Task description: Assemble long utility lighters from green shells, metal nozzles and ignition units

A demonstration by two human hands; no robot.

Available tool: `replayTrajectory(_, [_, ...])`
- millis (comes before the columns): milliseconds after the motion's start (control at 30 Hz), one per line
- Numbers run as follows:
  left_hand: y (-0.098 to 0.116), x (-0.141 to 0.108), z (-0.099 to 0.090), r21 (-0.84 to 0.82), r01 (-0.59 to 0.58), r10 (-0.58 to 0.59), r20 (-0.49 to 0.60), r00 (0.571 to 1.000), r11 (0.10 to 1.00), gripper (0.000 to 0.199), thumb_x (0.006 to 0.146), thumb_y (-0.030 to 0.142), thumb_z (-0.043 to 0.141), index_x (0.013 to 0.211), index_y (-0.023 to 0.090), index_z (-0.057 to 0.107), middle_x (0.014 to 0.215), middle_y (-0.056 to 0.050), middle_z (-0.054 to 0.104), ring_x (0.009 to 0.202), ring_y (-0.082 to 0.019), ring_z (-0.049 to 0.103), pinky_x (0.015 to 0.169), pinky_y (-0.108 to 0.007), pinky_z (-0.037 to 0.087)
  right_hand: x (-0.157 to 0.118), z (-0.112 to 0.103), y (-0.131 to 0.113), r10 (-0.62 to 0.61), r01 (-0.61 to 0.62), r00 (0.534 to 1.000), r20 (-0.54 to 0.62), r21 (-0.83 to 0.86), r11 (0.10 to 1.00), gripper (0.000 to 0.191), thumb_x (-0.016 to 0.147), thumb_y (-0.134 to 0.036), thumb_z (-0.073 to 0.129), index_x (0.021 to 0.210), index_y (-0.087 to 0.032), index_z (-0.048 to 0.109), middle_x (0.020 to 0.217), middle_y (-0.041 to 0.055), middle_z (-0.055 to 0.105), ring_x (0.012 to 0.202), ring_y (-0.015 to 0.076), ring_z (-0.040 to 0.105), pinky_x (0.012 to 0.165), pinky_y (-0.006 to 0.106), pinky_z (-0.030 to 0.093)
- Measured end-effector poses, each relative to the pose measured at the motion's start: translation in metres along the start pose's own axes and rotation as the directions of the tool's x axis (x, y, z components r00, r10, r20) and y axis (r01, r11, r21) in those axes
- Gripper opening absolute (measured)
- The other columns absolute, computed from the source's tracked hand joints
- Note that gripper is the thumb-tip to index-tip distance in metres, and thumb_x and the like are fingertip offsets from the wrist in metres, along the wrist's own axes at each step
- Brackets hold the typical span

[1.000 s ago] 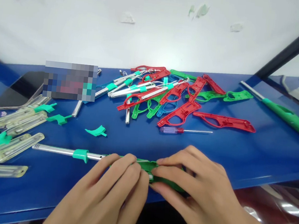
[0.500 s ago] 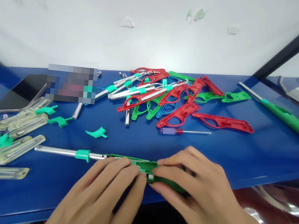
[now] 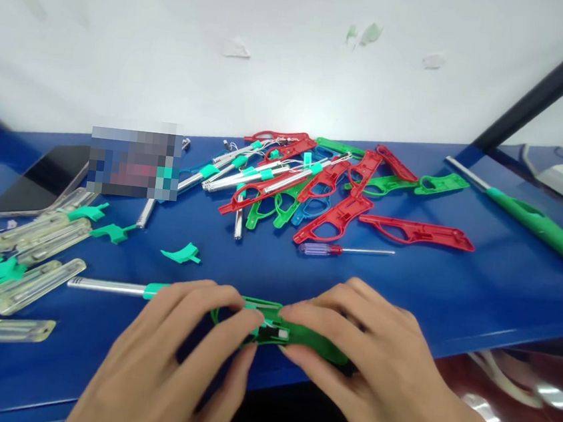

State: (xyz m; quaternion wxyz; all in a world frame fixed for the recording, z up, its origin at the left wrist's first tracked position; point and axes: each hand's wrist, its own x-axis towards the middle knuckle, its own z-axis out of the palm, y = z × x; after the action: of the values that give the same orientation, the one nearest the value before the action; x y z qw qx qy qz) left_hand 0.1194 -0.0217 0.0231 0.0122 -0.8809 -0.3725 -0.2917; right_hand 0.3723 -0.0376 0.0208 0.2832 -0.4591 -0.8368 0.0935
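Observation:
Near the table's front edge lies an opened green stick lighter (image 3: pixel 315 342), its casing showing wires and a small white-and-black part inside. A silver tube (image 3: pixel 107 286) with a teal collar extends from it to the left. My left hand (image 3: pixel 170 354) is closed round the casing's middle, thumb and fingertips at the inner parts, and covers much of it. My right hand (image 3: pixel 372 355) pinches the casing's right end between thumb and fingers. Beyond my hands lies a purple-handled screwdriver (image 3: pixel 320 249). A loose teal trigger (image 3: pixel 184 252) rests to the left.
Red casing halves (image 3: pixel 335 220), with green and blue ones, are piled at the back among silver tubes (image 3: pixel 242 179). Clear fuel tanks (image 3: pixel 41 286) lie left, beside a phone (image 3: pixel 38 179). A whole green lighter (image 3: pixel 536 221) lies right. The blue table (image 3: pixel 433 301) meets a white wall.
My left hand has shifted left along the lighter, now hiding where the tube enters the casing, and exposing more of the inner parts. My right hand keeps its pinch with fingers slightly further left.

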Motion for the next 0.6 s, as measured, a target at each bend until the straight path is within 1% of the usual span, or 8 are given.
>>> replayTrajectory(100, [-0.011,-0.002,-0.008,-0.026,0.002,-0.003,-0.04,0.999,1.0,0.031,0.101,0.009,0.059,0.13,0.021,0.064,0.133,-0.004,0.061,0.124,-0.018,0.057,0.114,-0.038,0.043,0.0,-0.001,0.001,-0.033,0.035,0.998,0.051,-0.044,0.998,0.034,0.108,-0.033,0.061,0.142,-0.035,0.059,0.107,-0.001,0.068,0.09,0.0182,0.061,0.071,0.033,0.047])
replayTrajectory(200, [-0.023,-0.002,-0.012,-0.028,0.007,-0.008,-0.022,1.0,1.0,0.033,0.1,0.005,0.057,0.127,0.023,0.065,0.136,-0.003,0.061,0.129,-0.018,0.057,0.116,-0.038,0.042,0.001,-0.001,0.002,-0.048,0.054,0.995,0.083,-0.069,0.996,0.04,0.109,-0.032,0.059,0.15,-0.035,0.056,0.11,0.0005,0.066,0.09,0.0167,0.061,0.072,0.032,0.049])
replayTrajectory(267, [-0.029,-0.001,-0.012,-0.009,0.002,-0.002,0.015,1.0,1.0,0.032,0.102,0.008,0.057,0.128,0.025,0.064,0.136,-0.002,0.063,0.131,-0.018,0.056,0.116,-0.037,0.042,0.001,-0.001,0.002,-0.048,0.054,0.995,0.088,-0.068,0.996,0.038,0.11,-0.032,0.058,0.147,-0.035,0.058,0.109,0.0009,0.066,0.09,0.0161,0.062,0.071,0.031,0.05])
replayTrajectory(333, [-0.033,-0.001,-0.011,0.022,-0.005,0.004,0.042,0.999,1.0,0.03,0.103,0.013,0.057,0.129,0.027,0.064,0.133,-0.001,0.065,0.129,-0.018,0.057,0.113,-0.036,0.042,0.001,-0.001,0.001,-0.039,0.044,0.996,0.08,-0.066,0.997,0.032,0.109,-0.033,0.058,0.141,-0.035,0.064,0.108,0.0008,0.066,0.088,0.0161,0.063,0.068,0.031,0.049])
replayTrajectory(467, [-0.034,-0.001,-0.008,0.053,-0.007,0.004,0.047,0.999,0.999,0.028,0.105,0.016,0.057,0.13,0.027,0.064,0.128,0.0,0.068,0.123,-0.018,0.059,0.109,-0.036,0.043,0.001,0.0,0.0,-0.029,0.033,0.998,0.049,-0.066,0.997,0.028,0.108,-0.033,0.059,0.134,-0.033,0.068,0.106,0.002,0.068,0.088,0.0171,0.066,0.067,0.031,0.049])
replayTrajectory(600, [-0.037,-0.001,-0.015,0.076,0.028,-0.031,0.042,0.999,0.997,0.029,0.105,0.021,0.057,0.133,0.027,0.063,0.129,-0.001,0.068,0.122,-0.018,0.06,0.11,-0.034,0.043,-0.001,-0.001,0.001,-0.003,0.005,0.999,0.048,-0.053,0.999,0.029,0.109,-0.032,0.059,0.135,-0.035,0.069,0.108,0.0027,0.071,0.089,0.017,0.069,0.068,0.03,0.053])
